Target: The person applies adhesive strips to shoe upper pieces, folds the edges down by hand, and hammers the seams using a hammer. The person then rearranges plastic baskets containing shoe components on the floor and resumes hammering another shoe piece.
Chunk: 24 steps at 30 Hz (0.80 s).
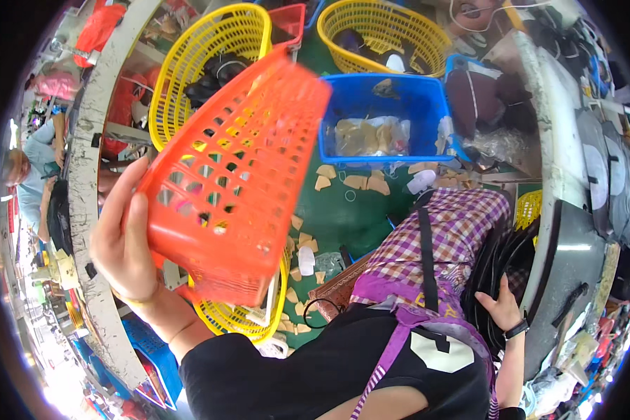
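Observation:
My left hand point(122, 241) grips the rim of a red plastic basket point(234, 164) with perforated sides, which hangs tilted in the air at the left, its upper end blurred. At the right, my right hand point(500, 306) rests against a bundle of black, curved, flat pieces point(488, 269) beside my lap. Its thumb and forefinger are spread apart; the other fingers are partly hidden. A checked purple apron point(427, 234) covers my lap.
A yellow basket point(159, 91) with black items stands beyond the red one, and another yellow basket point(325, 38) is at the back. Nearby is a blue bin point(388, 159) with tan pieces. Scraps lie on the green floor point(329, 203). Work surfaces flank me; another person point(38, 164) sits far left.

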### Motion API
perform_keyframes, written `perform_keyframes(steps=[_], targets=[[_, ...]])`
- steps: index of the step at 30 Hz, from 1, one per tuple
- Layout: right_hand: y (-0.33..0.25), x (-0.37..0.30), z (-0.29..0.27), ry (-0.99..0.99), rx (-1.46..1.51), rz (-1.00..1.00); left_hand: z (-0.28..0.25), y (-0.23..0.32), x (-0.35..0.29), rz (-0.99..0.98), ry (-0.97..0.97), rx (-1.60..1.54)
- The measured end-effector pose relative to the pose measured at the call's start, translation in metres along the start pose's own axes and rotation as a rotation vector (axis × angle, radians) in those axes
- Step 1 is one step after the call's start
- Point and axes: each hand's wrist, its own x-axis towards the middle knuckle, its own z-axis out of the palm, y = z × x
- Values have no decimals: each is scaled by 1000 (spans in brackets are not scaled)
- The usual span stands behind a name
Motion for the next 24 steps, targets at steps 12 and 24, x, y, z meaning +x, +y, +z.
perform_keyframes(steps=[12, 24], targets=[[17, -15, 21, 155, 152, -119, 230, -146, 31, 1137, -562, 387], [45, -14, 27, 162, 238, -238, 277, -32, -92, 431, -1096, -334]])
